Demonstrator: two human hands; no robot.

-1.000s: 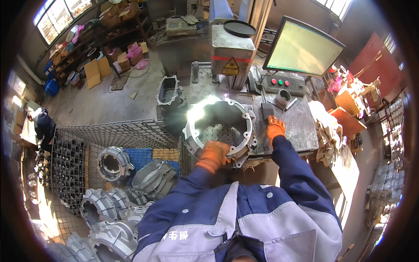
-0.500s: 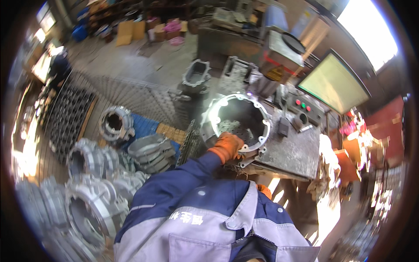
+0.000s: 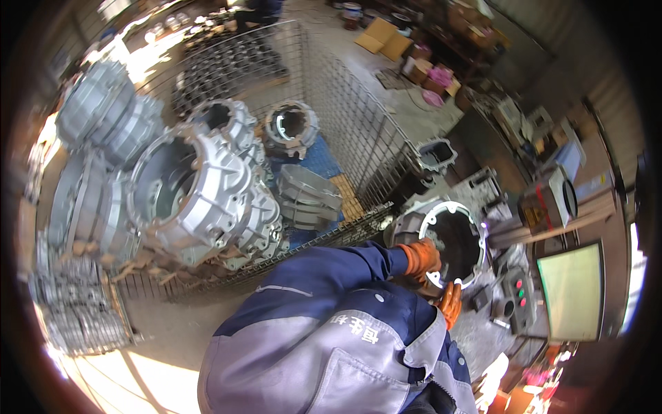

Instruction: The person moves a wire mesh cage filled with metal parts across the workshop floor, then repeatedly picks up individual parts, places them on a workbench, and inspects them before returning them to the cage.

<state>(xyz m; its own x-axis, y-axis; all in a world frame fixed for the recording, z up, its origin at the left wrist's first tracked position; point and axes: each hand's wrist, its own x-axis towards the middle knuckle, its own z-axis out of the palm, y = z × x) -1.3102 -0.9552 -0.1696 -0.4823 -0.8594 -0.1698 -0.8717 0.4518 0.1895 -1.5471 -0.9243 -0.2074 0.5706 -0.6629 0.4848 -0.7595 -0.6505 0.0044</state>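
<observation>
My two hands, both in orange gloves, are at a large, round, hollow grey metal housing (image 3: 452,206), which sits open-mouthed on a worn metal workbench (image 3: 476,338). My left hand (image 3: 422,257) is curled over the housing's rim, grasping it. My right hand (image 3: 450,305) is beside it at the same rim, fingers extended and touching the edge; I cannot tell whether it grips or only rests there.

Just to the right of the housing and lower in view are a small black block (image 3: 480,298), a short grey cylinder (image 3: 505,309) and a control box (image 3: 528,314) with red and green buttons. Farther right of the housing stands a pale-screened monitor (image 3: 571,292); above that is a boxy machine head (image 3: 541,203) with a red stripe. Near the housing's upper edge is a smaller, oblong open casting (image 3: 443,163). Left of the housing, a wire mesh cage (image 3: 358,114) contains many grey castings (image 3: 227,200), some above a blue sheet (image 3: 321,162).
</observation>
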